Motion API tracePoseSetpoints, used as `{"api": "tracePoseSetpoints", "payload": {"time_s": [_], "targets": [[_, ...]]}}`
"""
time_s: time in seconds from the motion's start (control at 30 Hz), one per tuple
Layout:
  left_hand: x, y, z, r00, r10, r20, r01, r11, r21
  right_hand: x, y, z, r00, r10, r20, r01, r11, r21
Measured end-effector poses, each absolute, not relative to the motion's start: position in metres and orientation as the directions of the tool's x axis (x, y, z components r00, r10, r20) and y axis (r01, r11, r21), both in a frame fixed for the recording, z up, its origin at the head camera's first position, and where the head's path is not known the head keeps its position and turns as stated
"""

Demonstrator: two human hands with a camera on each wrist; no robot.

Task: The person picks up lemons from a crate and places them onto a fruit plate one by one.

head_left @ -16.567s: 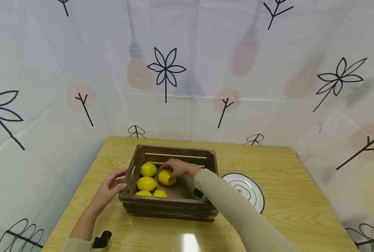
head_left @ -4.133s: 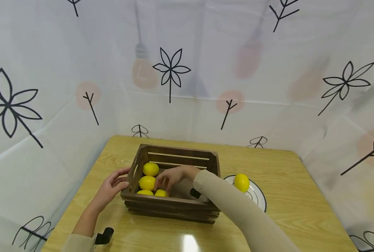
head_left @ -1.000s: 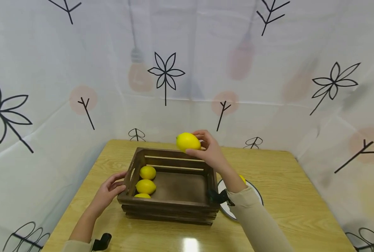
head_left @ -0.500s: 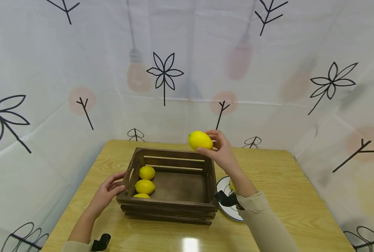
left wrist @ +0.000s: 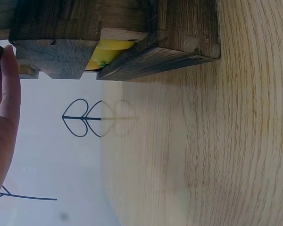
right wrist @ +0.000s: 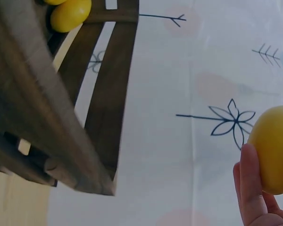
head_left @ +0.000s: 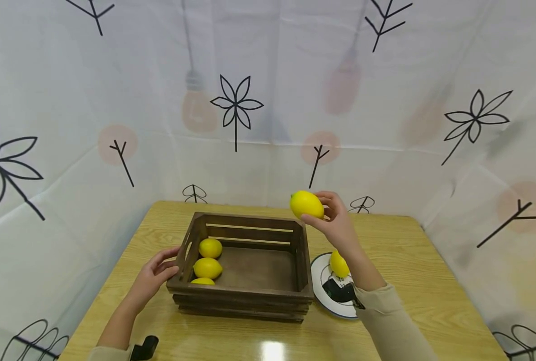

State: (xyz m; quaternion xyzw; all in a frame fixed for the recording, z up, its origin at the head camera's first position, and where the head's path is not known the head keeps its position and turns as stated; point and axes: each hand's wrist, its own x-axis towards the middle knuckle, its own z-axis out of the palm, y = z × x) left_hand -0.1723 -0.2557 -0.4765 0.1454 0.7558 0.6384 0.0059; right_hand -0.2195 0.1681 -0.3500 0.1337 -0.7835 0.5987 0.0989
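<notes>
My right hand (head_left: 335, 220) holds a yellow lemon (head_left: 307, 204) in the air above the far right corner of a dark wooden crate (head_left: 242, 296); the right wrist view shows the lemon (right wrist: 272, 149) against my fingers (right wrist: 249, 183). Three lemons (head_left: 208, 267) lie along the crate's left side. Another lemon (head_left: 338, 262) sits on a white plate (head_left: 322, 293) to the right of the crate, partly hidden by my right forearm. My left hand (head_left: 152, 276) rests against the crate's left end with fingers fairly straight; the left wrist view shows those fingers (left wrist: 7, 94) beside the crate wall (left wrist: 108, 33).
The crate and plate stand on a light wooden table (head_left: 407, 260) enclosed by a white patterned curtain (head_left: 258, 100) at the back and sides. Bare tabletop stretches to the right of the plate and in front of the crate.
My right hand has carried the lemon rightward, from over the crate's back wall to beyond its right corner. The lemon on the plate has come into fuller view. The left hand has stayed put.
</notes>
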Motion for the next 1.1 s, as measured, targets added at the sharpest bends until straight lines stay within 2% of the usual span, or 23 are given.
{"api": "tracePoseSetpoints", "payload": {"time_s": [0.83, 1.1], "targets": [[-0.169, -0.254, -0.474, -0.959, 0.214, 0.187, 0.225, 0.170, 0.959, -0.202, 0.220, -0.396, -0.961, 0.058, 0.271, -0.245, 0.282, -0.928], [-0.171, -0.254, -0.474, -0.958, 0.218, 0.185, 0.224, 0.172, 0.959, -0.197, 0.240, -0.419, -0.968, 0.147, 0.204, -0.144, 0.342, -0.929]]}}
